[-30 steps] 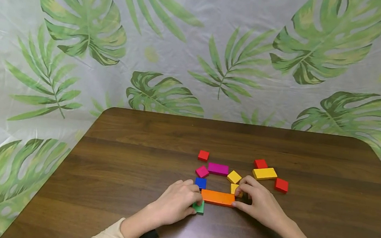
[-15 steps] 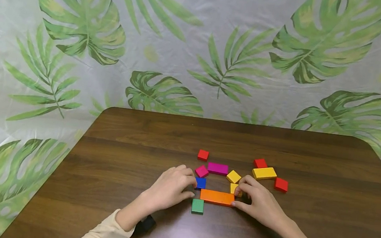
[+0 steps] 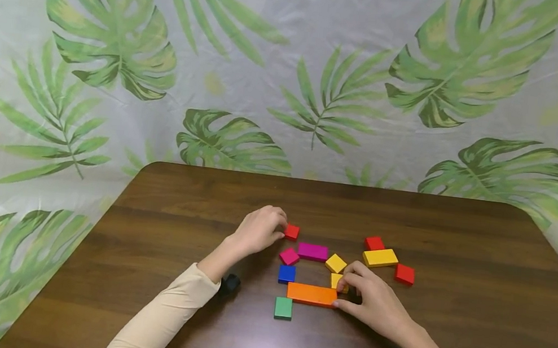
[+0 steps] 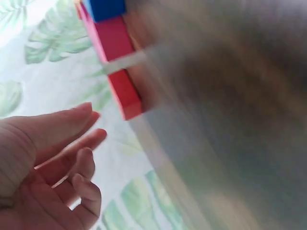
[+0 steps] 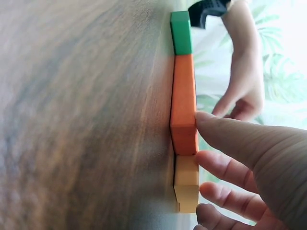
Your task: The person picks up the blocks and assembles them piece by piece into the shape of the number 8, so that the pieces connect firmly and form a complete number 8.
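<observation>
In the head view my left hand (image 3: 258, 230) is beside a red block (image 3: 292, 232) at the back left of the group. The left wrist view shows its fingers loosely extended, a little short of the red block (image 4: 125, 94). My right hand (image 3: 372, 298) rests at the right end of a long orange block (image 3: 311, 295). Its thumb touches the orange block's edge, and its fingertips touch the top of a yellow block (image 5: 187, 173) beside it. A green block (image 3: 283, 308) and a blue block (image 3: 286, 274) lie at the orange block's left end.
A magenta block (image 3: 313, 252), a pink block (image 3: 289, 256) and a tilted yellow block (image 3: 336, 263) lie behind the orange one. To the right, a long yellow block (image 3: 380, 258) lies between two red blocks (image 3: 404, 274). The brown table (image 3: 195, 193) meets a leaf-patterned cloth behind.
My left hand has left the green block and moved back past the blue block to the red one. My right hand has stayed at the orange block. The view has shifted slightly.
</observation>
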Motion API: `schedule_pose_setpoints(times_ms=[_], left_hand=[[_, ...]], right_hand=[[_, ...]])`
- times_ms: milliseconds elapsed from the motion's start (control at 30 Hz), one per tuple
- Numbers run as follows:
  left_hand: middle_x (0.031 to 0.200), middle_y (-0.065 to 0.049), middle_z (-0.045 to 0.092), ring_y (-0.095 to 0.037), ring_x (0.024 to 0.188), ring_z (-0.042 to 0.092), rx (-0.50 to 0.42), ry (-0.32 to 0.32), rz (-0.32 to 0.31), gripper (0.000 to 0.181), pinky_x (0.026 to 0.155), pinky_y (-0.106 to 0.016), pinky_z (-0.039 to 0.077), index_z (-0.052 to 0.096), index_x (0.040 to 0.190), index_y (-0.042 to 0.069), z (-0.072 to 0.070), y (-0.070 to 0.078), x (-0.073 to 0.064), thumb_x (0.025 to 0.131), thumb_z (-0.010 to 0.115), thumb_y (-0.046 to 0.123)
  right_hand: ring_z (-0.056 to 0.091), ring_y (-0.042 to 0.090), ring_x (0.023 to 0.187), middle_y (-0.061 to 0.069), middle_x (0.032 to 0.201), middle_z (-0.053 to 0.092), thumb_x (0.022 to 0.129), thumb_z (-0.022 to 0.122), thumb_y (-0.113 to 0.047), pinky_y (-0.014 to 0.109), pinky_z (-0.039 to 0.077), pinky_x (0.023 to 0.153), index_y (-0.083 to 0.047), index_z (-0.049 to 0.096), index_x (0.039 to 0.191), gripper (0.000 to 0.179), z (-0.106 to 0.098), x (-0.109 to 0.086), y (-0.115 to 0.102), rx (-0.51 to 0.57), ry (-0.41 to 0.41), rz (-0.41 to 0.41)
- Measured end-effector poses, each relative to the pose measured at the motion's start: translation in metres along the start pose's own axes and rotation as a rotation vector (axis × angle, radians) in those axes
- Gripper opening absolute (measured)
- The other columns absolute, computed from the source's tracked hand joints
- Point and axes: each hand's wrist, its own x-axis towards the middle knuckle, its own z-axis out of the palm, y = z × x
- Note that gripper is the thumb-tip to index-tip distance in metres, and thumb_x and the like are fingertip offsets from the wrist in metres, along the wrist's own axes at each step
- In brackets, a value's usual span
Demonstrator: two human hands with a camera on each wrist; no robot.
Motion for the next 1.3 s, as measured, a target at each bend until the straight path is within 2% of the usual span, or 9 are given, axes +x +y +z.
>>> schedule_pose_setpoints(times_ms=[200, 333, 500, 667, 833, 1000, 1300], left_hand=[[0.111, -0.003, 0.068, -0.02, 0.104, 0.063, -0.03, -0.106, 0.031, 0.006, 0.083, -0.034, 0.054, 0.073, 0.087, 0.01, 0.008, -0.006, 0.018, 0.082, 0.07, 0.012], [0.1, -0.001, 0.069, -0.017, 0.092, 0.064, -0.026, -0.14, 0.037, 0.005, 0.077, -0.032, 0.054, 0.071, 0.087, 0.011, 0.011, -0.006, 0.024, 0.082, 0.071, 0.013], [0.086, 0.0, 0.069, -0.013, 0.077, 0.059, -0.016, -0.148, 0.02, 0.007, 0.069, -0.028, 0.051, 0.07, 0.087, 0.012, 0.01, -0.006, 0.022, 0.08, 0.073, 0.014], [0.081, 0.001, 0.067, -0.011, 0.071, 0.054, -0.007, -0.163, -0.005, 0.007, 0.063, -0.025, 0.046, 0.07, 0.083, 0.014, 0.006, -0.008, 0.016, 0.079, 0.074, 0.017], [0.081, 0.002, 0.067, -0.01, 0.07, 0.053, -0.017, -0.172, -0.027, 0.007, 0.062, -0.025, 0.045, 0.071, 0.083, 0.014, 0.003, -0.009, 0.007, 0.078, 0.075, 0.017], [0.08, 0.002, 0.068, -0.01, 0.069, 0.052, -0.026, -0.161, -0.028, 0.007, 0.062, -0.026, 0.046, 0.072, 0.083, 0.013, -0.001, -0.009, -0.004, 0.078, 0.076, 0.015], [0.081, 0.003, 0.07, -0.011, 0.074, 0.06, -0.03, -0.143, -0.007, 0.007, 0.067, -0.026, 0.051, 0.073, 0.082, 0.013, -0.004, -0.009, -0.031, 0.076, 0.076, 0.014]], right_hand=[[0.043, 0.002, 0.07, -0.011, 0.089, 0.047, 0.072, 0.08, -0.03, 0.014, 0.037, 0.059, -0.024, 0.058, 0.08, 0.023, 0.001, -0.001, 0.0, 0.005, -0.008, 0.004], [0.043, 0.001, 0.071, -0.011, 0.089, 0.048, 0.071, 0.08, -0.029, 0.014, 0.038, 0.06, -0.024, 0.058, 0.079, 0.024, 0.001, -0.001, 0.0, 0.003, -0.004, -0.001], [0.045, 0.002, 0.073, -0.011, 0.089, 0.048, 0.071, 0.081, -0.028, 0.015, 0.04, 0.061, -0.024, 0.059, 0.08, 0.024, 0.002, 0.0, 0.0, -0.003, 0.013, -0.024], [0.044, 0.001, 0.071, -0.011, 0.088, 0.048, 0.07, 0.081, -0.028, 0.014, 0.038, 0.061, -0.023, 0.059, 0.079, 0.025, 0.001, -0.001, -0.001, -0.01, 0.019, -0.017], [0.043, 0.0, 0.069, -0.011, 0.088, 0.047, 0.07, 0.081, -0.028, 0.014, 0.037, 0.059, -0.023, 0.059, 0.079, 0.025, 0.0, -0.001, -0.001, -0.011, 0.021, -0.006], [0.043, 0.001, 0.068, -0.01, 0.087, 0.048, 0.068, 0.082, -0.026, 0.014, 0.037, 0.058, -0.022, 0.059, 0.078, 0.025, -0.001, -0.001, 0.0, -0.017, 0.042, -0.022], [0.044, 0.002, 0.07, -0.01, 0.088, 0.048, 0.069, 0.082, -0.026, 0.014, 0.037, 0.059, -0.022, 0.059, 0.079, 0.025, 0.0, -0.001, -0.001, -0.023, 0.039, -0.026]])
